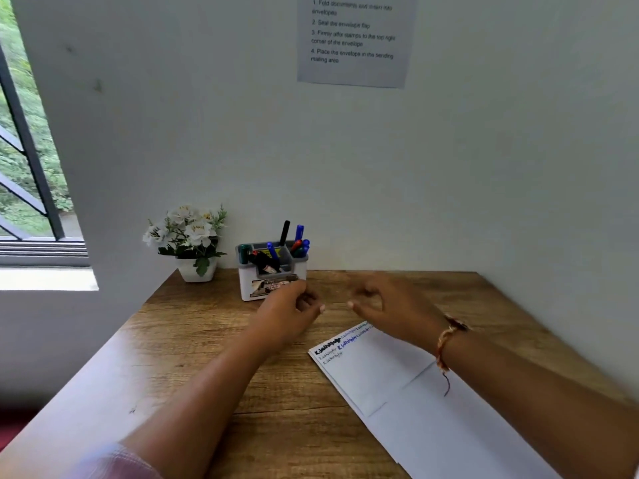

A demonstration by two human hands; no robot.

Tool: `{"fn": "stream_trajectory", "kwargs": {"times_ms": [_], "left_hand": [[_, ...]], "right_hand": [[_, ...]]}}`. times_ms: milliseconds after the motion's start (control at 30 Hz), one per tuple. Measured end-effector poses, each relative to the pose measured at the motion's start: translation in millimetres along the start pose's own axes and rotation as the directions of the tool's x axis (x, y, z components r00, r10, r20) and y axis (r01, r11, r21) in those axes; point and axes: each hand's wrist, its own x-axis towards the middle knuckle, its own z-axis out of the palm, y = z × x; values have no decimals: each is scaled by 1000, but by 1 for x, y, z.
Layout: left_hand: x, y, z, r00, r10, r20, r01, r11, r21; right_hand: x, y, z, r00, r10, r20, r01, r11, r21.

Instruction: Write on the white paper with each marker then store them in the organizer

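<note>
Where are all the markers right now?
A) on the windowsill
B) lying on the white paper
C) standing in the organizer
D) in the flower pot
C: the markers stand upright in the organizer by the wall; the white paper has only writing on it.

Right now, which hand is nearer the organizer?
Left. The left hand is just in front of the organizer, at its lower right corner, overlapping it in view. The right hand hovers farther right, above the top edge of the white paper, apart from the organizer.
</note>
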Motion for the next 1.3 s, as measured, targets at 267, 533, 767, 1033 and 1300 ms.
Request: {"fn": "stream_trajectory", "kwargs": {"times_ms": [267,533,767,1033,1300], "left_hand": [[-9,1,13,991,13,131,-27,994,106],[-18,-2,25,972,57,227,-104,974,202],[-22,-1,26,970,56,238,-118,959,257],[-1,23,31,975,-99,200,29,944,330],[-3,38,32,964,-198,180,107,902,417]], "right_hand": [[-20,53,39,998,4,56,-6,1000,25],[-17,64,55,999,14,43,-17,998,68],[-18,53,41,992,84,93,-89,995,52],[3,39,25,953,263,149,-262,965,-30],[4,40,10,947,233,222,-210,970,-121]]}}
